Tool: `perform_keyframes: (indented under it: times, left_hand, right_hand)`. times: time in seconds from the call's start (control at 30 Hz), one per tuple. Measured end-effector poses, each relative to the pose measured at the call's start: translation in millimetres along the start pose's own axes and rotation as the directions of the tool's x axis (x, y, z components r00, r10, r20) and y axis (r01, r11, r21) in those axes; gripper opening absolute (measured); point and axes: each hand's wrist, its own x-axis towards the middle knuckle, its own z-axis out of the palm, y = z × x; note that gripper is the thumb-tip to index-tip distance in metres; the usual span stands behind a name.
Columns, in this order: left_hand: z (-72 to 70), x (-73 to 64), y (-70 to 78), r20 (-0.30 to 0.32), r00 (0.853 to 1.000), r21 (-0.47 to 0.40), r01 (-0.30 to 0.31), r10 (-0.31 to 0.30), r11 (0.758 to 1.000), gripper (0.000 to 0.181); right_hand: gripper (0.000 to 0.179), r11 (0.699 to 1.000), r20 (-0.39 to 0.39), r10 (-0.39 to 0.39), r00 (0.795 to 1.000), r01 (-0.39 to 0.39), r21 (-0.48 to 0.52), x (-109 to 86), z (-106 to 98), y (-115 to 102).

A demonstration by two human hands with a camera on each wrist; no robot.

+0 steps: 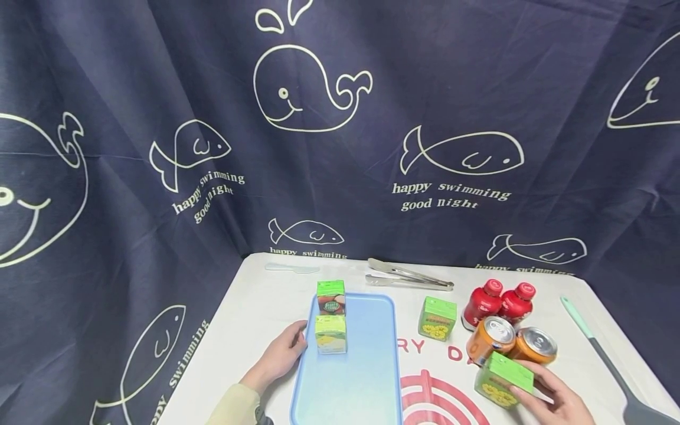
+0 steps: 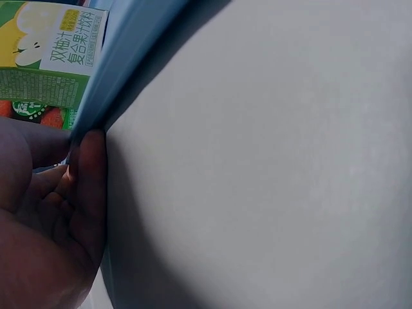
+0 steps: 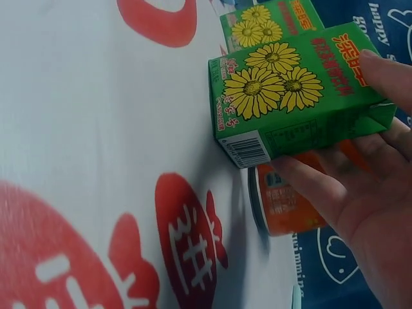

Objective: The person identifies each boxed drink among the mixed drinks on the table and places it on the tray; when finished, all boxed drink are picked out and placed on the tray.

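Observation:
My right hand (image 1: 556, 396) grips a green drink carton (image 1: 503, 378) with yellow flowers, just in front of two orange cans. In the right wrist view, the thumb is on one side of the carton and fingers are on another. At the left edge of a light blue tray (image 1: 366, 378), my left hand (image 1: 280, 355) pinches the rim, as the left wrist view shows. On that tray stand a yellow-green carton (image 1: 331, 335) and, behind it, a green carton with red fruit (image 1: 332, 298). Another flowered green carton (image 1: 437, 319) stands right of the tray.
Two red bottles (image 1: 483, 304) stand behind the orange cans (image 1: 492, 339). Metal tongs (image 1: 409, 275) and a pale knife (image 1: 291, 268) lie along the back of the white table. A spatula (image 1: 605, 354) lies at the far right. Dark printed curtains (image 1: 329, 177) hang behind the table.

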Motion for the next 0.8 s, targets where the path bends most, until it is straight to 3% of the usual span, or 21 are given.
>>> perform_keyframes:
  times: [0.2, 0.4, 0.8]
  left_hand:
    - [0.0, -0.2, 0.1, -0.005, 1.0, 0.007, -0.007, 0.007, 1.0, 0.045]
    - [1.9, 0.3, -3.1, 0.001, 1.0, -0.004, 0.011, -0.011, 1.0, 0.046]
    - [0.4, -1.0, -3.0, 0.003, 1.0, 0.0, -0.025, 0.025, 1.0, 0.045]
  right_hand:
    - [0.054, 0.998, 0.017, -0.053, 0.998, 0.053, 0.035, -2.1, 5, -7]
    - [0.056, 0.998, 0.045, -0.039, 0.998, 0.037, 0.05, -2.4, 11, -17]
    - [0.045, 0.979, 0.088, -0.173, 0.981, 0.161, 0.128, 1.3, 24, -34]
